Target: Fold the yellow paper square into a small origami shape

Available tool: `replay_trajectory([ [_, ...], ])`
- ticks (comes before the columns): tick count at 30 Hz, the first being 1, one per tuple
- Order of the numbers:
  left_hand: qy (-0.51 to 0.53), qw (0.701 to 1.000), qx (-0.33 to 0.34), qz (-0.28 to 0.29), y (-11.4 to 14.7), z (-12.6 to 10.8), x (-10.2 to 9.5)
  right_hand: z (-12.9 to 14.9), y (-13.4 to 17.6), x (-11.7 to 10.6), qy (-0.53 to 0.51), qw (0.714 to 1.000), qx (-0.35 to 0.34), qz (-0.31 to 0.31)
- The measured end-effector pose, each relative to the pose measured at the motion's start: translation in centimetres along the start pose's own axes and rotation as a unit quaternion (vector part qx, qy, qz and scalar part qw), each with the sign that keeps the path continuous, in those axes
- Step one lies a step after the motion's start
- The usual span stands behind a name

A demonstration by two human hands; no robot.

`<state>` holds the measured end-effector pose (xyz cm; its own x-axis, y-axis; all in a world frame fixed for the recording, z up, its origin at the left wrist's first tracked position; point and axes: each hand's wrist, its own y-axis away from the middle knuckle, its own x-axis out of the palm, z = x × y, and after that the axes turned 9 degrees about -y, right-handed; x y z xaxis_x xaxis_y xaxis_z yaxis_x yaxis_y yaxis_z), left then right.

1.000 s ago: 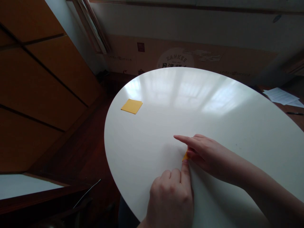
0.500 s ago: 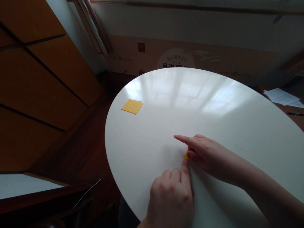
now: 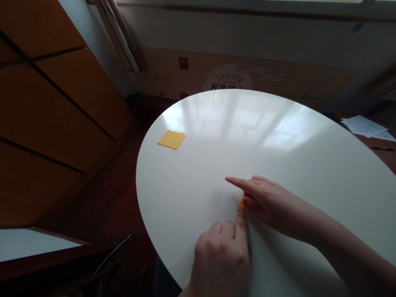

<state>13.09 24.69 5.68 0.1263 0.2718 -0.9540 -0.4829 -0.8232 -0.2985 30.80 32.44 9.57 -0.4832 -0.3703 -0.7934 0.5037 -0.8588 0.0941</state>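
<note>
A small piece of folded yellow paper [image 3: 241, 203] shows between my two hands above the near part of the white table [image 3: 192, 185], mostly covered by fingers. My right hand [image 3: 262, 196] comes in from the right and is closed on the paper, its index finger stretched out to the left. Below it, my left hand [image 3: 222, 251] has its index fingertip against the paper's lower edge, with the other fingers curled in. The left thumb is hidden. Farther off lies a stack of square yellow paper [image 3: 171, 140], near the table's left edge, touched by neither hand.
White printed sheets [image 3: 365, 126] and a dark pen-like object [image 3: 383, 148] lie on a brown surface at the right. Wooden cabinet panels [image 3: 55, 103] stand at the left. A curtain [image 3: 120, 37] and a printed cardboard panel [image 3: 266, 78] are behind the table.
The view has shifted very slightly. Both hands keep nearly the same pose on the folded paper, and the yellow stack has not moved on the table.
</note>
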Motion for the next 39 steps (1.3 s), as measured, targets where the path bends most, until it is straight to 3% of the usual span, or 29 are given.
replay_trajectory([
  [23,0.05,0.998,-0.041,-0.009,-0.8,0.1,-0.7,0.2,0.0,0.0,0.003,1.0,-0.011,-0.003],
  [27,0.052,0.999,-0.004,-0.013,-0.6,0.6,-1.0,0.1,-0.1,0.1,0.009,1.0,-0.006,0.0],
  [34,0.074,0.989,0.124,-0.005,-1.2,2.3,-1.2,-0.6,-0.1,0.5,0.012,0.999,-0.029,-0.015],
  [39,0.099,0.987,0.124,0.038,-1.3,2.8,-1.0,-0.7,-0.1,0.7,0.014,0.999,-0.036,-0.023],
])
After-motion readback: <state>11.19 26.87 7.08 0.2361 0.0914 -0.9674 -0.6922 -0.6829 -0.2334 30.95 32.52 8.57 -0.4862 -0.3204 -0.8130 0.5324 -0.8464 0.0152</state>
